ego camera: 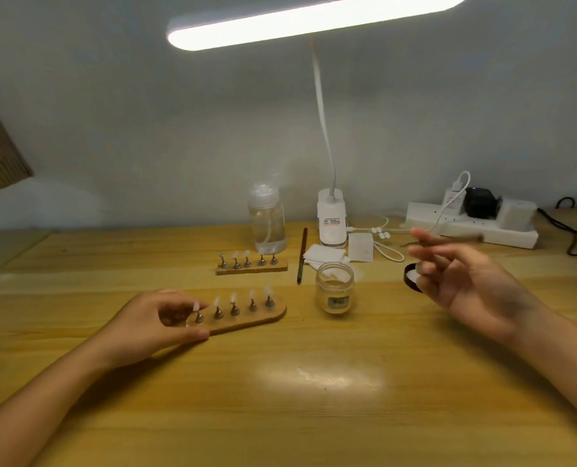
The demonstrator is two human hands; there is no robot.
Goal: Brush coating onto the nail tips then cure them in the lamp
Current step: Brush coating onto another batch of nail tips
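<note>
A wide wooden desk (314,416) fills the lower view, lit by a long bar lamp (314,18) overhead on a bent white neck. Along the back wall a white power strip (489,227) with plugs and trailing cables is seen at the right.

Nearer the middle a clear pump bottle (267,219) stands behind a small wooden rack (251,267) carrying five nail tips on metal stands. A dark brush (302,256) lies on the desk beside folded white wipes (324,256).

A longer wooden holder (246,320) with five nail tips (234,298) sits closer to the viewer. Its left end is steadied by the left hand (159,323), fingers curled, with the first stand pinched between thumb and fingertips.

An open glass jar (334,288) stands just right of the holder; a dark lid (412,276) lies beyond it. The right hand (466,278) is raised above the desk and blurred; a thin brush-like stick seems held across its fingers, though the grip cannot be told with certainty.

The task is judged to be early: the jar is open, but no coating can be made out on the tips, and no curing lamp can be identified. Brushing and curing appear left to do.

Broad bare desk lies in front of the holder; the jar stands close to the holder's right end, and cables crowd the back right.
</note>
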